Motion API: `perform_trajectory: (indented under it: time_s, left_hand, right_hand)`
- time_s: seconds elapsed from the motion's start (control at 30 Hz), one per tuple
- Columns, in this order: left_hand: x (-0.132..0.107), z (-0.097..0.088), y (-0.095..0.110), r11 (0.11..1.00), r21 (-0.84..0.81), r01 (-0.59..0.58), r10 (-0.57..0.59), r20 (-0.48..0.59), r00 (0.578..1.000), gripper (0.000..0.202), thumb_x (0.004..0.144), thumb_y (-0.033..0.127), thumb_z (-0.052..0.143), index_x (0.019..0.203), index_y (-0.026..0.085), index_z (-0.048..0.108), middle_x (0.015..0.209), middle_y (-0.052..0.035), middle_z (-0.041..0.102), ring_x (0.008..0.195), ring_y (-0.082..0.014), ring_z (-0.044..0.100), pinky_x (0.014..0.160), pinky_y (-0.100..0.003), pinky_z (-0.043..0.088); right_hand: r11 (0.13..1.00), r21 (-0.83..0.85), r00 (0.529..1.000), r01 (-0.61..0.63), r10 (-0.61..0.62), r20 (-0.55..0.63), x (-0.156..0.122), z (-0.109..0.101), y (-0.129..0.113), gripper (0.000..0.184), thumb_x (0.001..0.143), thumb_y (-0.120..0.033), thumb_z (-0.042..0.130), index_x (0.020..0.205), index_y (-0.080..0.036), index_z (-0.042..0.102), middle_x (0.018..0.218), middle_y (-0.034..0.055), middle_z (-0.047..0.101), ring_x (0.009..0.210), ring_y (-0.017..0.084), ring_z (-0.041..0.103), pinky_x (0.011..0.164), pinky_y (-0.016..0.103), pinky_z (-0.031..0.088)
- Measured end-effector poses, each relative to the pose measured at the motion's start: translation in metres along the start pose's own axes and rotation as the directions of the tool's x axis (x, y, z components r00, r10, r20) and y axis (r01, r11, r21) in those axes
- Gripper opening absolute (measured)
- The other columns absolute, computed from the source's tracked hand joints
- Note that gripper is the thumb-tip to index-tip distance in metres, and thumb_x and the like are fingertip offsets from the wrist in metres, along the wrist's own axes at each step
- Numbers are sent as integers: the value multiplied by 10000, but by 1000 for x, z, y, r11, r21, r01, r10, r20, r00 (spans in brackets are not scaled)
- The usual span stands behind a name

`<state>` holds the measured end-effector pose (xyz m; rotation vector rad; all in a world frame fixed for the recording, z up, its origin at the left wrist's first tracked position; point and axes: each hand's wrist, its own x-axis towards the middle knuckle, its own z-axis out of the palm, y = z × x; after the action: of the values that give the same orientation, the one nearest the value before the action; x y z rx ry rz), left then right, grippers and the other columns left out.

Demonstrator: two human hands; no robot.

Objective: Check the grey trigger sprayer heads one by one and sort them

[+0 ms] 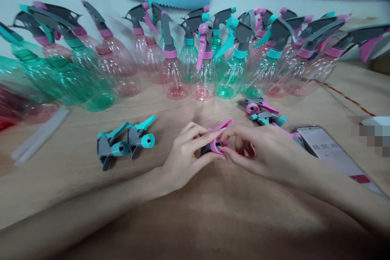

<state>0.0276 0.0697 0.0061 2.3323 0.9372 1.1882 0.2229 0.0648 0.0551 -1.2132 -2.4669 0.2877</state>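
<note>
Near the middle of the table, my left hand point(189, 152) is closed around a grey and pink spray trigger head point(215, 145). Its pink collar opening faces me, and the pink lever points up and to the right. My right hand point(254, 148) meets it from the other side, thumb and fingertips pinched at the pink collar. Whether a small part sits between those fingertips is hidden. To the left lie two grey and teal trigger heads point(141, 140). Beyond my right hand rest more trigger heads point(262, 109), pink and teal, partly covered by that hand.
Behind stand several pink and green spray bottles point(233, 71), most with trigger heads on. Some open green bottles point(82, 85) lean at the left, near white tubes point(41, 134). A phone point(327, 148) showing a timer lies under my right forearm. A twisted wire point(347, 96) runs at the right.
</note>
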Motion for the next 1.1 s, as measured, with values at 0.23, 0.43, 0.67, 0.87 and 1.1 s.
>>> perform_trajectory:
  time_s: [0.23, 0.43, 0.67, 0.87, 1.1]
  left_hand:
    - [-1, -1, 0, 1000, 19, 19, -20, 48, 999, 263, 799, 237, 662, 1044, 142, 660, 874, -64, 614, 830, -181, 505, 765, -341, 469]
    - [-3, 1, -1, 999, -7, -50, 50, 35, 998, 264, 785, 242, 682, 1036, 168, 649, 879, -52, 621, 828, -172, 513, 756, -333, 473]
    - [-5, 1, 1, 988, 55, -141, 144, -62, 988, 302, 764, 225, 709, 1045, 161, 620, 845, -47, 610, 823, -176, 523, 739, -345, 473]
    - [-6, 0, 5, 996, 61, -68, 74, -105, 992, 286, 760, 217, 709, 1029, 158, 630, 846, -51, 606, 824, -177, 530, 720, -323, 477]
    - [-11, -1, 16, 998, 49, 33, -27, -123, 992, 218, 778, 195, 689, 986, 171, 630, 899, -53, 626, 874, -183, 541, 772, -337, 467]
  right_hand:
    - [989, 147, 999, 32, -28, -30, 1, 13, 1, 184, 842, -246, 545, 995, -191, 629, 524, -77, 527, 438, 62, 443, 465, 190, 333]
    - [997, 32, 997, 74, -74, -12, -2, 5, 4, 122, 826, -283, 580, 900, -218, 652, 492, -87, 493, 421, 60, 419, 447, 201, 277]
    - [996, -45, 996, 74, -77, -51, -11, 7, -4, 149, 849, -286, 534, 805, -216, 658, 482, -69, 499, 413, 74, 415, 426, 224, 257]
    - [997, 56, 963, 48, -32, -268, -10, 23, -10, 95, 838, -254, 577, 871, -217, 658, 539, -67, 597, 450, 60, 521, 474, 186, 365]
    - [992, -115, 975, 58, -81, -206, -17, 20, -17, 143, 886, -223, 495, 917, -200, 633, 574, -40, 618, 464, 94, 546, 446, 242, 322]
